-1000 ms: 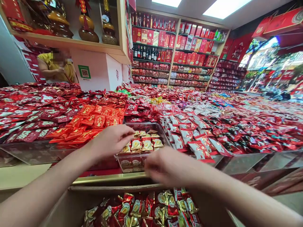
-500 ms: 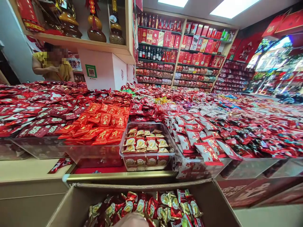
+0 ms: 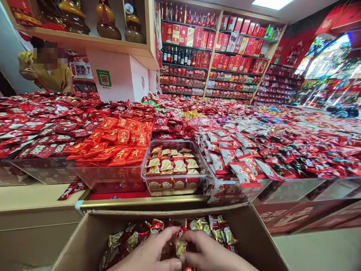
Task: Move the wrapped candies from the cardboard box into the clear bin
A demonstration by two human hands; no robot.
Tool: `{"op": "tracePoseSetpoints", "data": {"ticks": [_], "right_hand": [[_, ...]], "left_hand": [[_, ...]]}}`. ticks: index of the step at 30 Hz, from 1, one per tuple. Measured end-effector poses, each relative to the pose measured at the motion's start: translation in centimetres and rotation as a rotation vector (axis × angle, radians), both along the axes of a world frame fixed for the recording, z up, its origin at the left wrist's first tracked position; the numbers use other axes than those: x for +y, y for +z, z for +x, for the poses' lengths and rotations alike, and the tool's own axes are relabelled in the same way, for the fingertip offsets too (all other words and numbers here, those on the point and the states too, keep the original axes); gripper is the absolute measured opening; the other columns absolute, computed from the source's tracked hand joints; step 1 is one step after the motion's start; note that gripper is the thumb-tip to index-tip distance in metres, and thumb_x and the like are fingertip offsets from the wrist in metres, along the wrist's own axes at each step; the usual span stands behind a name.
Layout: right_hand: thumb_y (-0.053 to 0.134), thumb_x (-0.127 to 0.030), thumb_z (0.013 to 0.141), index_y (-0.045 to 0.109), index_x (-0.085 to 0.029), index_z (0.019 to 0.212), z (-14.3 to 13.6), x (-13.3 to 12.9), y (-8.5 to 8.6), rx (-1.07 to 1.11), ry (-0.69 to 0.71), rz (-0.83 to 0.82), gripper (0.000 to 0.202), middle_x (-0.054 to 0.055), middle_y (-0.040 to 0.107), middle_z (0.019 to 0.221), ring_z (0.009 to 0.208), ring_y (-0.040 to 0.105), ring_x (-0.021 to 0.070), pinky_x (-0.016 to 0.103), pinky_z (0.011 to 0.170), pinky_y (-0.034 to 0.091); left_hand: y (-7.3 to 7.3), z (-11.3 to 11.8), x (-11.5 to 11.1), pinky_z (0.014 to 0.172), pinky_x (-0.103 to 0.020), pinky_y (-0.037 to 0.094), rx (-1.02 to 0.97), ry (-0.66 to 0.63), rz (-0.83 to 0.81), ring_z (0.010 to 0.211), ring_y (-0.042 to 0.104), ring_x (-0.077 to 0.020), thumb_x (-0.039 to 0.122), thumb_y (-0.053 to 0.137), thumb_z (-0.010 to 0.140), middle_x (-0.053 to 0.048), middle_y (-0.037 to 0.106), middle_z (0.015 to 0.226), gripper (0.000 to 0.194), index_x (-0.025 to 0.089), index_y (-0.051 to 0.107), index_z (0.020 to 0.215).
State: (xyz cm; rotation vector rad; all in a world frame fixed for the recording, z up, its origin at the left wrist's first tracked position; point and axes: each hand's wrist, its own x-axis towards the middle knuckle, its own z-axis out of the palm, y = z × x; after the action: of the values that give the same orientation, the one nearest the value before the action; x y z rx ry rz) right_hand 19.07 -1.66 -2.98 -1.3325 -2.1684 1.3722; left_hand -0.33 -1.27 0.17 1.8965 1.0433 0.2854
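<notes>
A cardboard box (image 3: 169, 215) at the bottom of the view holds red and gold wrapped candies (image 3: 227, 233). Both hands reach down into it. My left hand (image 3: 153, 250) has its thumb and fingers apart, curved among the candies. Facing it, my right hand (image 3: 208, 250) has its fingertips around a gold-wrapped candy (image 3: 181, 248) between the hands. Just beyond the box sits a clear plastic bin (image 3: 173, 177) with rows of similar gold and red packets.
Clear bins of red packets (image 3: 121, 150) and white-and-red packets (image 3: 225, 158) flank the middle bin. A gold-edged counter (image 3: 141, 202) borders the box. A person in yellow (image 3: 50, 75) stands at the far left. Shelves (image 3: 210, 67) rise behind.
Both hands have come into view inside the box, where only part of one showed at the bottom edge. The camera view has shifted slightly.
</notes>
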Motion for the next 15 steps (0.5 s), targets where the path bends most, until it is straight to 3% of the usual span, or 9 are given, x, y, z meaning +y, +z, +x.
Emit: {"op": "tracePoseSetpoints", "data": {"ticks": [2,5,7,9,12,15], "right_hand": [[0.054,-0.025,0.070,0.059,-0.018,0.086,0.1,-0.3,0.9,0.229,-0.070,-0.089,0.018,-0.001,0.059,0.072,0.065,0.052,0.0123,0.022,0.057,0.039],[0.060,-0.034,0.067,0.055,-0.015,0.085,-0.4,-0.4,1.4,0.517,-0.186,-0.223,0.026,-0.001,0.055,0.072,0.063,0.047,0.0103,0.022,0.058,0.038],[0.060,-0.039,0.066,0.052,-0.015,0.081,-0.7,-0.4,1.4,0.583,-0.258,-0.267,0.029,-0.002,0.051,0.066,0.058,0.044,0.0088,0.021,0.055,0.036],[0.055,-0.042,0.070,0.050,-0.015,0.074,-0.7,-0.6,1.9,0.476,-0.271,-0.248,0.027,-0.004,0.047,0.059,0.052,0.040,0.0082,0.021,0.050,0.034],[0.047,-0.036,0.077,0.053,-0.017,0.073,0.1,-1.1,5.1,0.089,-0.222,0.073,0.021,-0.001,0.054,0.061,0.054,0.045,0.0101,0.022,0.051,0.034],[0.043,-0.028,0.081,0.057,-0.019,0.077,0.6,0.0,11.3,-0.169,-0.162,0.552,0.018,0.001,0.060,0.069,0.063,0.051,0.0111,0.022,0.058,0.037]], "left_hand": [[-0.5,0.5,-0.2,0.086,-0.033,0.040,-0.190,0.009,-0.206,0.103,0.051,-0.0220,0.025,0.059,0.070,-0.008,0.055,0.115,0.059,0.022,0.035,0.124],[-0.4,1.5,-0.3,0.068,-0.026,0.043,-0.389,0.059,-0.405,0.080,0.058,-0.0163,0.018,0.057,0.068,-0.004,0.061,0.089,0.060,0.017,0.029,0.122],[0.1,1.9,-0.3,0.060,-0.023,0.040,-0.368,0.113,-0.418,0.068,0.056,-0.0133,0.017,0.055,0.068,0.001,0.059,0.074,0.057,0.016,0.029,0.119],[0.5,1.7,-0.3,0.059,-0.023,0.039,-0.303,0.130,-0.368,0.066,0.055,-0.0130,0.016,0.053,0.069,0.003,0.058,0.071,0.050,0.017,0.034,0.116],[0.2,0.8,-0.6,0.067,-0.025,0.040,-0.166,0.132,-0.232,0.077,0.056,-0.0161,0.014,0.050,0.068,0.000,0.061,0.082,0.043,0.021,0.043,0.110],[-0.5,0.1,-0.9,0.075,-0.030,0.040,0.050,0.145,-0.098,0.089,0.054,-0.0217,0.017,0.051,0.067,-0.003,0.060,0.095,0.046,0.026,0.046,0.112]]}}
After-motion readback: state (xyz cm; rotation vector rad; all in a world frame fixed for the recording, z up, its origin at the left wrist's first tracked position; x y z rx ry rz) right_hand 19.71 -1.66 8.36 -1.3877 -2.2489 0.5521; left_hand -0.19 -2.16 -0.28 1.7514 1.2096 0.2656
